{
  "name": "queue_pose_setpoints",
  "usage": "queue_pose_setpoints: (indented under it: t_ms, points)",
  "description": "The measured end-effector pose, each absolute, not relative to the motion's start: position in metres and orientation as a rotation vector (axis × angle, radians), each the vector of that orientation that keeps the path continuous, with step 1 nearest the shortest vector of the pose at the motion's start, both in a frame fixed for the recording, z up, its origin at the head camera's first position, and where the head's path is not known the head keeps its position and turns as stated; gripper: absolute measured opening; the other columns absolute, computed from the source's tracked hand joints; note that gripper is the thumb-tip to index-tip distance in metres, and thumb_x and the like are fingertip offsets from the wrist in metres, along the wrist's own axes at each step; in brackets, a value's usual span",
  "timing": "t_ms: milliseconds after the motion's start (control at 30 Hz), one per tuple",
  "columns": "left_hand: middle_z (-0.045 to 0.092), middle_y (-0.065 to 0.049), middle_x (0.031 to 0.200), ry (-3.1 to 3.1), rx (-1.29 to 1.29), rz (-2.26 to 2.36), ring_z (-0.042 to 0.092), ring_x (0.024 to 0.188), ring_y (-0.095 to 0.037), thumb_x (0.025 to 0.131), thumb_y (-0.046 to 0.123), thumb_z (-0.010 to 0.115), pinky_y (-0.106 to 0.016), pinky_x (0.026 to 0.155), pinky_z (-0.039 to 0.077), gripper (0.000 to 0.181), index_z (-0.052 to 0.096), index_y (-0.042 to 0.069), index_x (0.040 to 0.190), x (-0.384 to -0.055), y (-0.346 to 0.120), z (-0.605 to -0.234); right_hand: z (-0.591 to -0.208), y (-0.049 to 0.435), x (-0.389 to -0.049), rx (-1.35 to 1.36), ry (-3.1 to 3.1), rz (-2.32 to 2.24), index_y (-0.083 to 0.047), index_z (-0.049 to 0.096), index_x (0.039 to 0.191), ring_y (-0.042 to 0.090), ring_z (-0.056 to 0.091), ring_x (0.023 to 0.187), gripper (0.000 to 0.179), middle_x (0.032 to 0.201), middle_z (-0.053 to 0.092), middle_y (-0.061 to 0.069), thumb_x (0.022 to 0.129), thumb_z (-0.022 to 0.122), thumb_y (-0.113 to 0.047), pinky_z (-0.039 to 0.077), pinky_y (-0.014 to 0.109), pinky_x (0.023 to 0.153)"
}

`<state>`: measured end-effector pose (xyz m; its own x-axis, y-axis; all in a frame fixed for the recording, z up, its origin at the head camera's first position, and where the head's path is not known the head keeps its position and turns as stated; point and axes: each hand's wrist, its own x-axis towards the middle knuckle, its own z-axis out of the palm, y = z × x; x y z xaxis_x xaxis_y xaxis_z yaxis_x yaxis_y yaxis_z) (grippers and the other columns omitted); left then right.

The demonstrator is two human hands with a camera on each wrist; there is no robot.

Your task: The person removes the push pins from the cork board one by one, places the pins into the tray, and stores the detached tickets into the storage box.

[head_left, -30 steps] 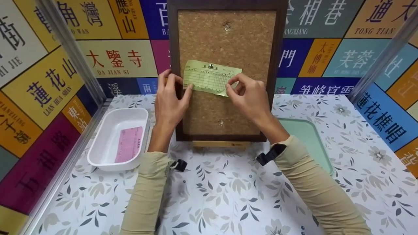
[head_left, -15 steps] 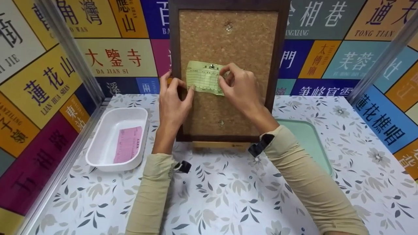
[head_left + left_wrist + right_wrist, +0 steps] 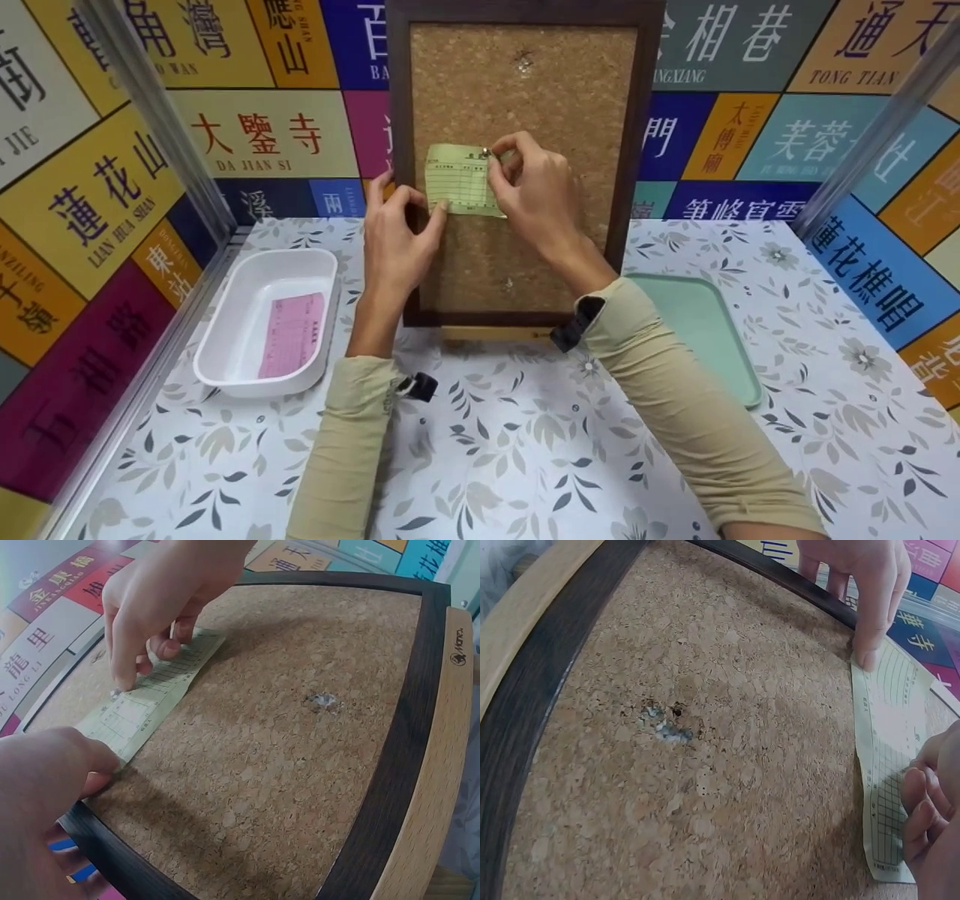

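Observation:
A yellow-green printed receipt slip (image 3: 457,180) lies against the framed corkboard (image 3: 555,90), which stands upright. My left hand (image 3: 394,240) grips the board's left edge. Its thumb presses the slip's lower left corner, and its fingers reach behind the dark frame. At the slip's top middle sits a small shiny pushpin (image 3: 486,152). Thumb and index fingertip of my right hand (image 3: 540,195) meet at the pin, covering the slip's right part in the head view. In the right wrist view the slip (image 3: 889,727) shows at nearly full length, its edge slightly wavy.
At left stands a white tray (image 3: 214,330) with a pink slip (image 3: 292,334) inside. A pale green tray (image 3: 697,322) lies at right, partly behind my right sleeve. Shiny worn spots (image 3: 523,61) mark the cork. Lettered panels (image 3: 259,135) back the floral tabletop (image 3: 510,465).
My right hand has moved left and up from the slip's right edge to the pushpin. The left hand stays at the slip's lower left corner. The slip looks a little straighter.

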<state>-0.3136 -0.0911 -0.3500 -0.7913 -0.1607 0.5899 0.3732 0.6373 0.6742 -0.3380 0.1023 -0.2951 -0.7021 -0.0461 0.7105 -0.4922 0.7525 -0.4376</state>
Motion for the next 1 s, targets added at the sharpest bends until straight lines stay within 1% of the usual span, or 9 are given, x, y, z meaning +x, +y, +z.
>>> queue_pose_setpoints:
  t_ms: [200,467,633,733,1000]
  points:
    - [0.045,-0.009,0.152,-2.238,-0.157,-1.094,0.04,0.145,-0.023,0.089,0.043,0.072,-0.04,0.116,0.038,0.03,0.065,0.014,0.091,-0.3128,-0.0898,-0.3495,-0.2929,0.0982,-0.3392,0.409,-2.234,0.813,-0.019,0.07,0.104,0.004,0.054,0.058,0.016,0.069,0.065,-0.01,0.095,0.064,-0.031,0.038,0.025,0.053]
    - [0.045,-0.009,0.152,-2.239,-0.151,-1.077,0.043,0.142,-0.024,0.09,0.052,0.068,-0.038,0.115,0.039,0.039,0.064,0.014,0.094,-0.3133,-0.0879,-0.3511,-0.295,0.0987,-0.3395,0.426,-2.233,0.827,-0.018,0.068,0.103,0.004,0.054,0.057,0.015,0.069,0.066,-0.009,0.096,0.064,-0.031,0.039,0.024,0.055]
    - [0.045,-0.009,0.152,-2.238,-0.147,-1.077,0.041,0.143,-0.022,0.092,0.049,0.067,-0.038,0.115,0.039,0.035,0.064,0.014,0.092,-0.3128,-0.088,-0.3515,-0.2961,0.098,-0.3407,0.453,-2.237,0.858,-0.018,0.068,0.103,0.004,0.055,0.058,0.016,0.069,0.065,-0.009,0.096,0.064,-0.033,0.041,0.023,0.056]
    - [0.045,-0.009,0.152,-2.241,-0.146,-1.074,0.04,0.145,-0.021,0.092,0.048,0.067,-0.039,0.115,0.039,0.033,0.064,0.015,0.091,-0.3128,-0.0874,-0.3515,-0.2963,0.0987,-0.3416,0.477,-2.217,0.879,-0.017,0.069,0.102,0.004,0.057,0.058,0.017,0.07,0.068,-0.007,0.097,0.065,-0.033,0.043,0.024,0.058]
    - [0.045,-0.008,0.152,-2.24,-0.139,-1.091,0.041,0.144,-0.022,0.092,0.047,0.067,-0.039,0.114,0.04,0.032,0.064,0.015,0.091,-0.313,-0.0868,-0.3517,-0.2966,0.1008,-0.3426,0.504,-2.183,0.89,-0.018,0.07,0.1,0.005,0.058,0.059,0.017,0.072,0.069,-0.006,0.097,0.066,-0.035,0.044,0.024,0.059]
